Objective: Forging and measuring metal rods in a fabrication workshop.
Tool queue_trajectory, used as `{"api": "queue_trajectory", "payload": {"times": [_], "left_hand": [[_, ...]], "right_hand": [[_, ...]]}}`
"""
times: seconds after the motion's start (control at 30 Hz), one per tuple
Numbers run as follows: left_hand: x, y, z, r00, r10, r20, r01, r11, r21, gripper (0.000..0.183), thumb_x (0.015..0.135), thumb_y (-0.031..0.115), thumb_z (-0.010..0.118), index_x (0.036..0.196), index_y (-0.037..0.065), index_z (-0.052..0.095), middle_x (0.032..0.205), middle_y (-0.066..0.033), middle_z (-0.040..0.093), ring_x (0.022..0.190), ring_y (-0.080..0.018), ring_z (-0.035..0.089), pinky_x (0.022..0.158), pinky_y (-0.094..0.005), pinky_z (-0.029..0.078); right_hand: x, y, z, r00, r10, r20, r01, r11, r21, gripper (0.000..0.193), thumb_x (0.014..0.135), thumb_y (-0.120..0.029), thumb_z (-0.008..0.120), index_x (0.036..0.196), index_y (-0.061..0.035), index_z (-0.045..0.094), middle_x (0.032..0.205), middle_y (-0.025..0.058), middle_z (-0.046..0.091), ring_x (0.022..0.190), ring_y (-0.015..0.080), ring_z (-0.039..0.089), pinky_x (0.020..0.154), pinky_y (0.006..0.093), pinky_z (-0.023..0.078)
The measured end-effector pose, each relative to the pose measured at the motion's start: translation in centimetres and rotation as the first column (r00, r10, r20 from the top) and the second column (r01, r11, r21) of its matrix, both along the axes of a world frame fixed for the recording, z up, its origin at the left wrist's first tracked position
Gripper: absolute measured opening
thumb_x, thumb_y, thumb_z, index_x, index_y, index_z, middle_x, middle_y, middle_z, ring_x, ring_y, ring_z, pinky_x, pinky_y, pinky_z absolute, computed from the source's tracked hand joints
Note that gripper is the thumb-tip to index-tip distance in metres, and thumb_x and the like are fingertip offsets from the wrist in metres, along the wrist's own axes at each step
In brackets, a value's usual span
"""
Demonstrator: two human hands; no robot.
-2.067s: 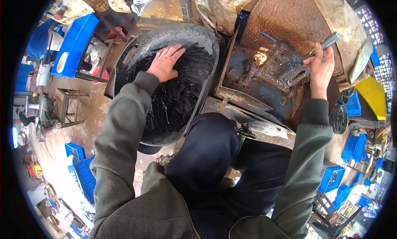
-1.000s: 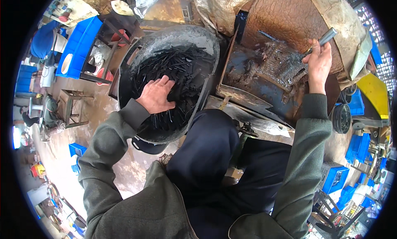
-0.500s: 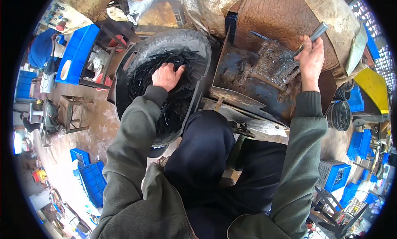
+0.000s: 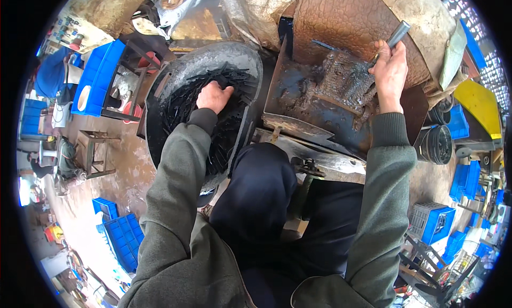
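My left hand [image 4: 213, 97] is inside an oval dark tub [image 4: 213, 56] on the left, down among many thin black strips [image 4: 181, 97]. Its fingers curl downward, and their tips and anything between them are hidden. On the right, my right hand [image 4: 390, 76] is closed around a grey metal rod [image 4: 399, 34] whose upper end sticks out above the fist. Below that fist is a ridged block [image 4: 346, 76] coated in wet brown grit. It sits in a rusty metal tray [image 4: 298, 124] smeared with the same sludge.
Brown, cracked sheeting [image 4: 341, 20] hangs behind the tray. A small wooden stool [image 4: 96, 148] and blue crates [image 4: 121, 238] stand on the floor at left. Black buckets [image 4: 436, 144] and a grey and blue crate [image 4: 432, 223] are at right.
My left hand has curled its fingers more among the strips. The right hand still grips the rod near the block. The whole view has shifted slightly.
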State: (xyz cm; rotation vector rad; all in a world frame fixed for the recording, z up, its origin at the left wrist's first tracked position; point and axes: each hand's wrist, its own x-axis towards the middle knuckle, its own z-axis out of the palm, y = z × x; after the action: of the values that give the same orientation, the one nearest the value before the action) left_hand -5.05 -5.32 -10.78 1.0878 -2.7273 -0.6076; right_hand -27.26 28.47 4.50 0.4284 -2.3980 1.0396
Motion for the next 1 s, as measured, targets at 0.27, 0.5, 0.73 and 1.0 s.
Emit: {"api": "queue_trajectory", "payload": {"times": [0.27,0.5,0.73,1.0], "left_hand": [[3.1,-4.7,1.5,0.996,0.059,-0.067,-0.043,0.977,0.210,0.032,0.085,0.033,0.064,0.088,0.001,0.064,0.094,-0.0190,0.072,0.089,-0.0357,0.069,0.082,-0.0435,0.053],[5.9,-0.8,10.9,0.851,0.212,-0.481,0.179,0.743,0.644,0.012,0.094,0.015,0.053,0.089,0.011,0.063,0.061,0.0068,0.044,0.047,-0.0026,0.034,0.043,-0.0224,0.024],[5.1,5.4,18.0,0.814,0.032,-0.580,0.412,0.672,0.615,0.017,0.096,0.021,0.060,0.093,0.007,0.068,0.065,0.0096,0.046,0.057,-0.0010,0.039,0.049,-0.0222,0.028],[-3.1,16.5,17.7,0.609,-0.209,-0.765,0.732,0.519,0.441,0.023,0.098,0.021,0.058,0.104,0.003,0.072,0.065,0.0061,0.055,0.058,-0.0034,0.046,0.053,-0.0233,0.035]], "right_hand": [[0.1,-0.2,0.2,0.999,0.049,0.012,-0.048,0.998,-0.046,0.020,0.102,-0.018,0.052,0.109,0.0000,0.055,0.083,0.0067,0.068,0.050,0.0118,0.058,0.050,0.0291,0.051],[3.3,0.4,1.4,0.964,0.195,0.180,-0.130,0.939,-0.319,0.021,0.101,-0.017,0.055,0.113,0.0011,0.053,0.089,0.0067,0.068,0.048,0.0095,0.054,0.049,0.0260,0.050],[11.5,4.3,2.5,0.832,0.452,0.323,-0.285,0.846,-0.450,0.018,0.096,-0.015,0.065,0.108,-0.0027,0.061,0.082,0.0023,0.065,0.051,0.0068,0.052,0.050,0.0236,0.047],[19.2,9.7,0.2,0.723,0.668,0.178,-0.687,0.669,0.283,0.033,0.079,0.001,0.068,0.112,-0.0074,0.066,0.112,0.0099,0.065,0.088,0.0257,0.067,0.067,0.0333,0.054]]}}
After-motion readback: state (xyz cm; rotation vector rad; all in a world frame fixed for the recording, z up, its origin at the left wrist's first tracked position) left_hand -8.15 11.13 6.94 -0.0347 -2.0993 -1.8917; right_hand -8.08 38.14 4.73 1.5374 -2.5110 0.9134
